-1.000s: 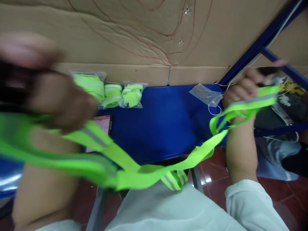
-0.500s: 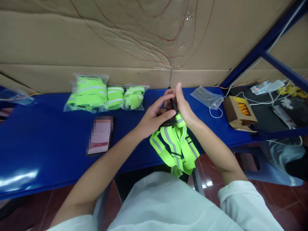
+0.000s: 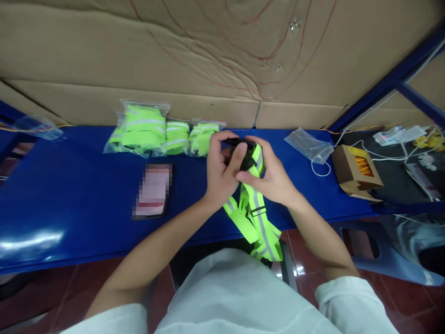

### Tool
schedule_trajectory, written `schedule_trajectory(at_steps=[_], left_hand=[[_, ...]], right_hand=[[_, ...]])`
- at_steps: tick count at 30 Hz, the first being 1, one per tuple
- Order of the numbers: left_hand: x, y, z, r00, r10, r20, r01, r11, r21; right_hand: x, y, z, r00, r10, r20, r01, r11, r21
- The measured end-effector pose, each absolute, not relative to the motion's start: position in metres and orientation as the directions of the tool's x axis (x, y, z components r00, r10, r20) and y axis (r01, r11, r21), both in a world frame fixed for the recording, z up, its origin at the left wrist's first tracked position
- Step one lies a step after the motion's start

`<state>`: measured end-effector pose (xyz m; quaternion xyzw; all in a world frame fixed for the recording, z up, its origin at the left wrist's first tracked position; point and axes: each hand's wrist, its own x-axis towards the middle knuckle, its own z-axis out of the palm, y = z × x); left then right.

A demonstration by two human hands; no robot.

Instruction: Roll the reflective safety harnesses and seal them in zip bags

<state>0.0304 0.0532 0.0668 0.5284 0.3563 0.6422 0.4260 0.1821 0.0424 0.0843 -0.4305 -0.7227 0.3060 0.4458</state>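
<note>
A neon-green reflective strap harness [image 3: 259,208] with grey stripes hangs from both hands over the table's front edge. At its top is a black plastic buckle part [image 3: 247,160]. My left hand [image 3: 224,169] is closed on the black part, thumb pressed on its face. Closed on the green webbing beside it is my right hand [image 3: 269,171], its thumb across the strap. The fingers hide part of the buckle, so I cannot tell whether it is clipped. Behind my left hand lie several clear bags [image 3: 144,127] packed with similar green straps.
A phone [image 3: 153,190] lies left on the blue table [image 3: 86,199]. An empty-looking clear bag [image 3: 309,144] and a cardboard box [image 3: 356,171] with orange contents are at right. Cables run by the blue frame [image 3: 382,99]. A blue-grey stool [image 3: 392,253] stands below.
My right hand has turned from upright and flat to gripping the strap. My left hand has shifted onto the black part's face. The straps hang narrower, and the view has moved slightly left.
</note>
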Motion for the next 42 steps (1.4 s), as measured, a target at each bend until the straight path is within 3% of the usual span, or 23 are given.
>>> schedule_trajectory(at_steps=[4,7,9,12,16,19,23,28,30,34,36,39,42], left_hand=[[0.032,0.044,0.067,-0.051,0.910,0.412,-0.066,-0.415,0.908],[0.011,0.042,0.071,0.205,0.920,0.334,0.016,-0.345,0.939],[-0.010,0.044,0.075,0.369,0.896,0.247,0.143,-0.318,0.937],[-0.037,0.054,0.078,0.362,0.892,0.272,0.282,-0.383,0.880],[-0.048,0.072,0.066,0.642,0.686,0.341,0.072,-0.498,0.864],[-0.041,0.080,0.051,0.756,0.599,0.264,-0.004,-0.400,0.917],[-0.033,0.086,0.036,0.657,0.713,0.245,-0.095,-0.245,0.965],[-0.036,0.085,0.031,0.483,0.827,0.289,-0.071,-0.292,0.954],[-0.040,0.082,0.034,0.456,0.855,0.247,-0.102,-0.225,0.969],[-0.055,0.075,0.052,0.468,0.871,0.150,-0.346,0.024,0.938],[-0.064,0.073,0.068,0.410,0.894,0.181,-0.470,0.037,0.882],[-0.080,0.070,0.099,0.201,0.970,0.139,-0.566,-0.001,0.825],[-0.102,0.069,0.122,-0.078,0.996,0.049,-0.541,-0.083,0.837]], right_hand=[[0.178,0.047,0.069,-0.172,0.910,0.377,0.266,0.411,-0.872],[0.192,0.058,0.057,-0.131,0.933,0.336,0.210,0.358,-0.910],[0.203,0.063,0.051,-0.135,0.956,0.260,0.118,0.276,-0.954],[0.213,0.063,0.045,-0.301,0.950,0.086,-0.063,0.070,-0.996],[0.206,0.062,0.045,-0.587,0.810,0.006,-0.145,-0.099,-0.984],[0.191,0.065,0.049,-0.692,0.721,-0.018,-0.186,-0.202,-0.961],[0.177,0.069,0.055,-0.569,0.820,-0.059,-0.298,-0.272,-0.915],[0.174,0.071,0.051,-0.362,0.924,-0.121,-0.311,-0.242,-0.919],[0.178,0.069,0.050,-0.291,0.951,-0.104,-0.306,-0.196,-0.932],[0.209,0.062,0.058,-0.101,0.994,0.034,-0.309,0.001,-0.951],[0.236,0.057,0.066,0.053,0.998,0.024,-0.327,0.040,-0.944],[0.283,0.043,0.082,0.180,0.981,-0.069,-0.388,0.007,-0.922],[0.323,0.020,0.098,0.286,0.955,0.080,-0.404,0.196,-0.893]])
